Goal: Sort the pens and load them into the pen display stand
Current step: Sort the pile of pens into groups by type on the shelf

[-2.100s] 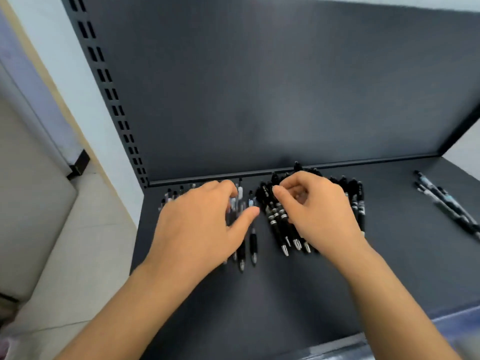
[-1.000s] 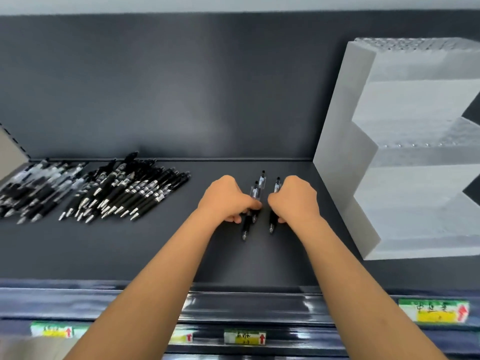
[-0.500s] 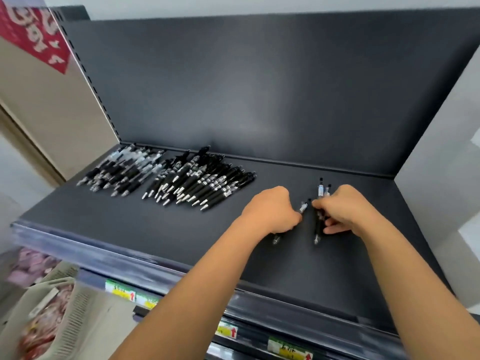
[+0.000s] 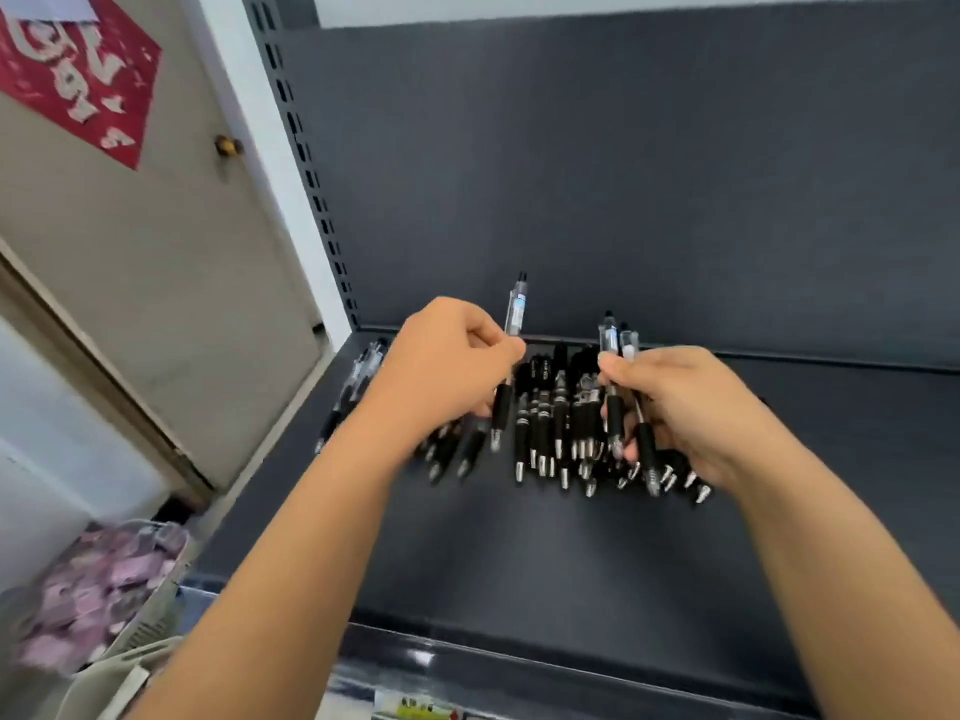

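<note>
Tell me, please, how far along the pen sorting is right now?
Done: pens lie in two groups on the shelf, a clear-barrelled group and a black pile. In hand: the left hand holds one clear pen, the right hand a clear pair. Left: loading; no display stand is in view.

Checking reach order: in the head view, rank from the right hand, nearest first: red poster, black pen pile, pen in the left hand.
1. Black pen pile: directly under the right hand.
2. Pen in the left hand: across the pile.
3. Red poster: far upper left.
</note>
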{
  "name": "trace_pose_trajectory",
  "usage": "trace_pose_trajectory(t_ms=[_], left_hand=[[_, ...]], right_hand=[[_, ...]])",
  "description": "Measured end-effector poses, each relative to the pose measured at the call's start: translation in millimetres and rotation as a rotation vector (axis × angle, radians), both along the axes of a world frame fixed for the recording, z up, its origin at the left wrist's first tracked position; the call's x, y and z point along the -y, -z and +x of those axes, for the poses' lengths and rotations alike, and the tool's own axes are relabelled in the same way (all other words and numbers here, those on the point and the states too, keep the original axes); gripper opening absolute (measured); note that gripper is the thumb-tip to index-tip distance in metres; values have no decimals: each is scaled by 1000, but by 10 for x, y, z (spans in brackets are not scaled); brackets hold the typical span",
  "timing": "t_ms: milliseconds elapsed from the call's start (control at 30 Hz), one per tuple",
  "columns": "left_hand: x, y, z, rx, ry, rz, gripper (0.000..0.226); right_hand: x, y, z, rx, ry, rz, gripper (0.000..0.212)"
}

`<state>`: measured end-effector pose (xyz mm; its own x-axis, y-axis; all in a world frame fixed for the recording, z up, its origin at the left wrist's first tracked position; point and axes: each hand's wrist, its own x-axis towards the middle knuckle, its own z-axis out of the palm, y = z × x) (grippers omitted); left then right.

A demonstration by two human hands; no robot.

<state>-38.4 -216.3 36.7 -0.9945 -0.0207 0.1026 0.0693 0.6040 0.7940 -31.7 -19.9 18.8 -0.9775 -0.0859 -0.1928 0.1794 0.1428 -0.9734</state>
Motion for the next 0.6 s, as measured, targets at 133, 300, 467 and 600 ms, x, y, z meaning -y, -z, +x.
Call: trace_pose_trajectory(t_ms=[133,300,467,600], left_hand=[[813,44,-269,15,-20,6,20],[1217,252,-601,198,31,-66,26],[1235,432,-681,273,62,-24,31],[1267,480,-679,241,67,-26,33]], right_hand=[[699,59,-187,-66,57,120,32],[1187,189,-408,-104,88,386,45],[1399,216,-528,-124,96,543,49],[1426,205,-550,-123,132,612,51]])
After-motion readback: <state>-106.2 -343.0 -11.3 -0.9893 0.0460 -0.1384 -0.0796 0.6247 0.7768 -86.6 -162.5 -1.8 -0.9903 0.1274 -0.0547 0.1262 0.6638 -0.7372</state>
